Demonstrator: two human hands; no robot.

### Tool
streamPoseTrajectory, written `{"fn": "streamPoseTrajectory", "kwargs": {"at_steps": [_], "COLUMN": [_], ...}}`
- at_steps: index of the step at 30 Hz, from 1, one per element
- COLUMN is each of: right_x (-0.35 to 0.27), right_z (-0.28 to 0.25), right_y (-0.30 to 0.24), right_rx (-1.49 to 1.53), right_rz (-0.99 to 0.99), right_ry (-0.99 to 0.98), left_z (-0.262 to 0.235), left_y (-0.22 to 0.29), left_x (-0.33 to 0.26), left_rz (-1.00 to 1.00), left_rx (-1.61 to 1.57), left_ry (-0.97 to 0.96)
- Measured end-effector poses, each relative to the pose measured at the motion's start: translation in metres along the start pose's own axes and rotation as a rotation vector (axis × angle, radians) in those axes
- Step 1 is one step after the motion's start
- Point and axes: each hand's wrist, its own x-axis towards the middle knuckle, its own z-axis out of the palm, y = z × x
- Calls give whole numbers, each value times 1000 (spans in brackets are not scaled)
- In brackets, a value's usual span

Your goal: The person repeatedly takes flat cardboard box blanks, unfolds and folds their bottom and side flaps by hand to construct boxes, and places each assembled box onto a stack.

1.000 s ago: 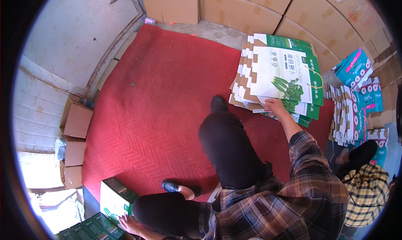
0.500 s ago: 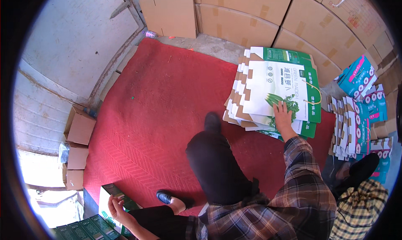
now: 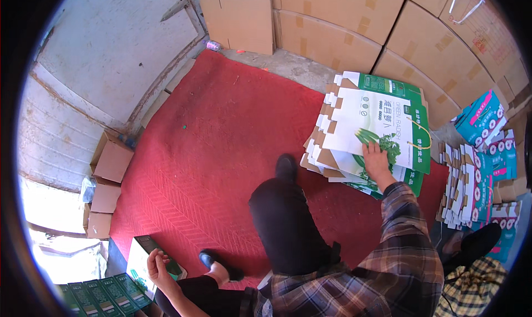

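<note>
My right hand (image 3: 377, 165) lies with outstretched fingers on the top sheet of a stack of flat, folded gift cartons (image 3: 352, 109), close to its near edge. The cartons are white and green, printed with a leafy green vegetable, and a yellow cord handle (image 3: 425, 134) shows on the right side. Down at the lower left, my left hand (image 3: 159, 265) hovers with loosely curled fingers and nothing visible in them. It is nearest to a green and white box (image 3: 139, 257), beside a row of dark green boxes (image 3: 105, 295).
The stack lies on a red carpet (image 3: 221, 123). Large brown cartons (image 3: 338, 29) line the back, with a flat cardboard piece (image 3: 238, 23) leaning there. Blue and white flattened cartons (image 3: 465, 184) are piled at the right. Small open brown boxes (image 3: 113, 159) stand along the left wall.
The view has shifted slightly, so the stack appears farther right and lower. My right hand stays on the top carton. The fingers of my left hand have curled in more.
</note>
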Motion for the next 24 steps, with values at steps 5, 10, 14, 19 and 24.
{"fn": "streamPoseTrajectory", "kwargs": {"at_steps": [5,10,14,19,24], "right_x": [43,78,70,42,54], "right_z": [-53,-213,-312,-382,-363], "right_y": [47,105,99,31,-40], "right_rx": [-43,-61,58,525,1409], "right_rz": [57,219,115,-128,-390], "right_ry": [529,691,979,1005,618], "left_z": [-5,-18,-25,-20,-28], "left_y": [-1,-1,8,6,-30], "left_x": [13,26,29,33,46], "left_rz": [58,49,6,-154,-318], "left_rx": [84,24,-36,-47,-187], "left_ry": [-62,-125,-101,-149,-188]}}
